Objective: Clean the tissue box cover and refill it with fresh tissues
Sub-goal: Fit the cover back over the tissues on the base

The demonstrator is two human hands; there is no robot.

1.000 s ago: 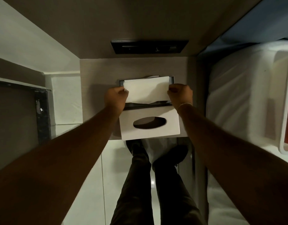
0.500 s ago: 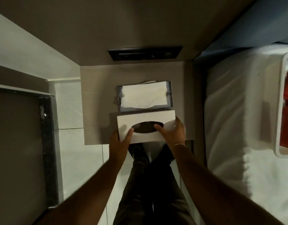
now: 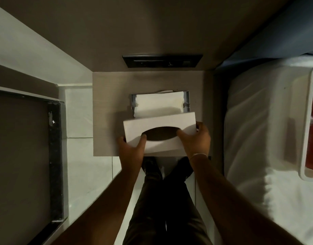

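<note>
Tissue box cover (image 3: 162,131), white with a dark oval slot in its top face, sits at the near edge of a small pale wooden bedside table (image 3: 106,103), held between both hands and lying slightly askew, its right end a little farther away than its left. The left hand (image 3: 132,149) clasps the near left corner: the thumb lies on the top face beside the slot, and the other fingers wrap around the left end, out of sight. The right hand (image 3: 196,140) grips the right end, with the thumb on top touching the rim of the slot and the fingers curled round the side. Whether the cover is lifted or resting on the table cannot be told.

Just behind the cover, touching or partly overlapped by its far edge, lies the base tray (image 3: 186,101), a grey-framed rectangle filled with a stack of white tissues (image 3: 159,103). A dark switch panel (image 3: 162,60) is set in the wall behind the table. To the right is a bed with white sheets (image 3: 258,121), and on it a white basket (image 3: 309,138) with something orange inside. Below the table the person's dark trousers (image 3: 166,209) show over a pale tiled floor (image 3: 81,165).
</note>
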